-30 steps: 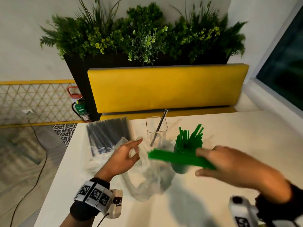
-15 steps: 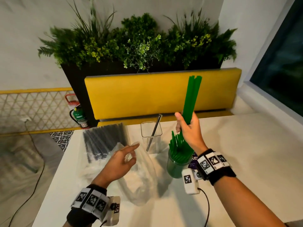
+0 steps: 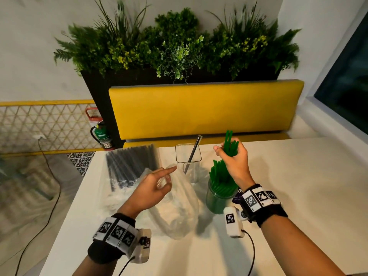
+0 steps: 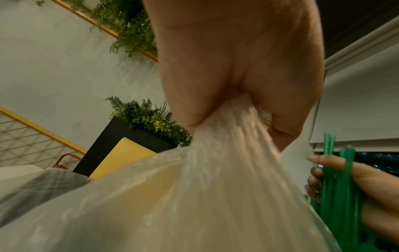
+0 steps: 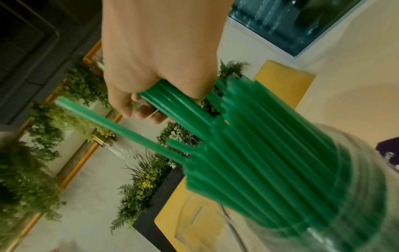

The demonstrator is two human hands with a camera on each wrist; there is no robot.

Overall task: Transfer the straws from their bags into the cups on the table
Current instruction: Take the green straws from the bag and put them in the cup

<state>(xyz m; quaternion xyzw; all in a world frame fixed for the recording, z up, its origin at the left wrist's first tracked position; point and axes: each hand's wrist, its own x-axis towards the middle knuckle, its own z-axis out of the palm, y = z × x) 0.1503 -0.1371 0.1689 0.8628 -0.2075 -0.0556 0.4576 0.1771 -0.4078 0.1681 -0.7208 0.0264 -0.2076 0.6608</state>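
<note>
While the head view shows the right hand [image 3: 233,162] clenched on a bunch of green straws [image 3: 231,145] above the green-filled cup [image 3: 217,200] on the bench [image 3: 298,196], seating them looks like the step in hand; the left-wrist view shows the left hand [image 4: 237,68] pinching the clear bag [image 4: 172,204]; the right-wrist view suggests lowering straight, then letting go

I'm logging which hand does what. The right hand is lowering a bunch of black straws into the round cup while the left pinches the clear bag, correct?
Not quite: the straws in the right hand are green, not black, as the right wrist view shows. The rest holds: they go into the round cup, and the left hand pinches the clear bag.
</note>
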